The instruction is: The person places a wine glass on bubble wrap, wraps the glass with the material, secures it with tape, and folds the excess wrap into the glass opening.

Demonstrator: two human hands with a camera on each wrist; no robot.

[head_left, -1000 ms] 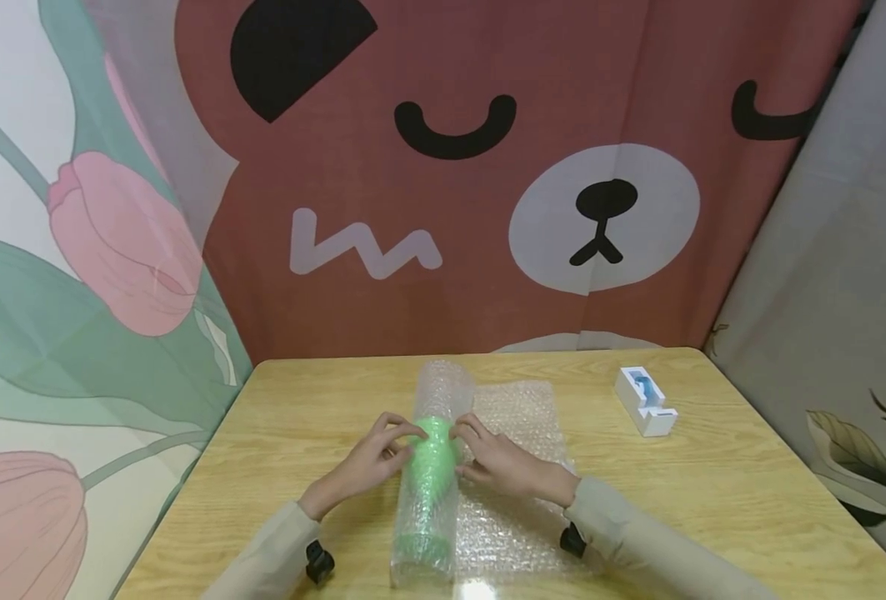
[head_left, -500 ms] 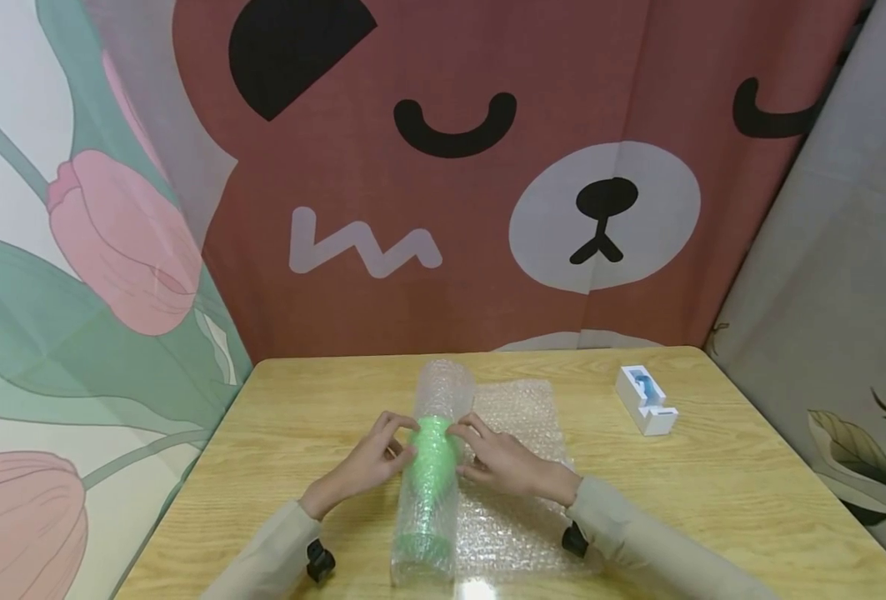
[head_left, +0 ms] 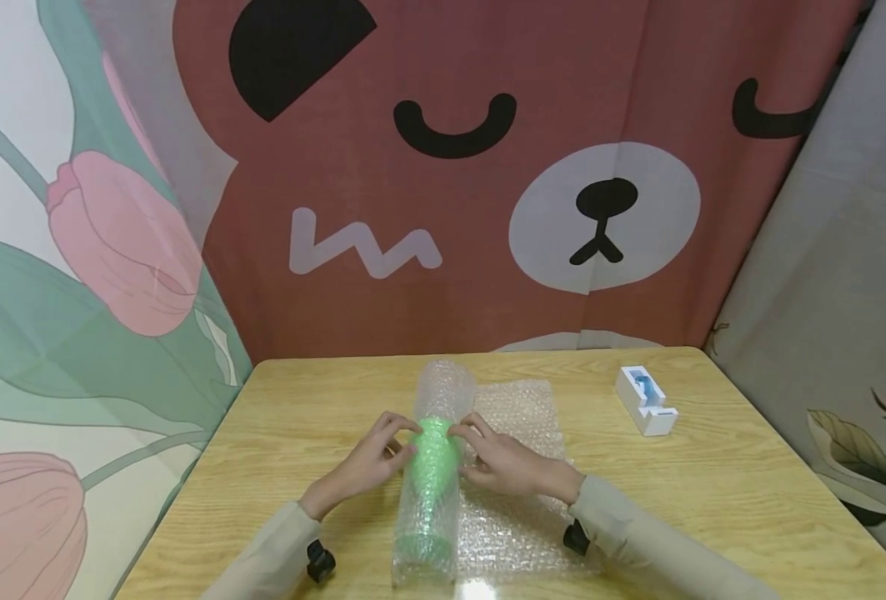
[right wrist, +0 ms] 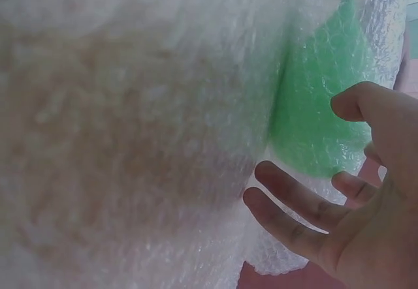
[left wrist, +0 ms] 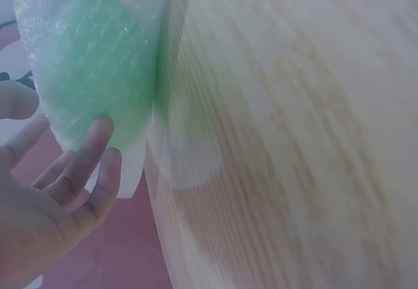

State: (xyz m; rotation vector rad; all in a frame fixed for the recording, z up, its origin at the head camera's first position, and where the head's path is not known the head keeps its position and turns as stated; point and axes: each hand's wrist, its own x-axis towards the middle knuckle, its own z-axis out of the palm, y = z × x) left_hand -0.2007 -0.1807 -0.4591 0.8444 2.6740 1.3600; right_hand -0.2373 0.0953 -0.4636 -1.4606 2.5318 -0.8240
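Note:
A green goblet-shaped thing, likely a wine glass (head_left: 433,458), lies in a roll of clear bubble wrap (head_left: 444,387), with its wide bowl toward the far side and its flat foot nearest me. On the roll's left side my left hand (head_left: 367,457) rests its fingertips, the fingers loosely bent. From the right, the fingertips of my right hand (head_left: 506,465) touch the wrap beside the bowl. Both wrist views show the fingers spread against the wrap (left wrist: 85,74). The unrolled sheet of bubble wrap (head_left: 513,533) lies flat under my right forearm.
A white tape dispenser (head_left: 647,402) with a blue roll stands at the back right of the wooden table (head_left: 743,500). Printed curtains (head_left: 443,317) hang behind the table and at both sides.
The wrapped roll has shifted very slightly to the right. My left fingertips have drawn back a little toward its left side; the right hand stays nearly in place.

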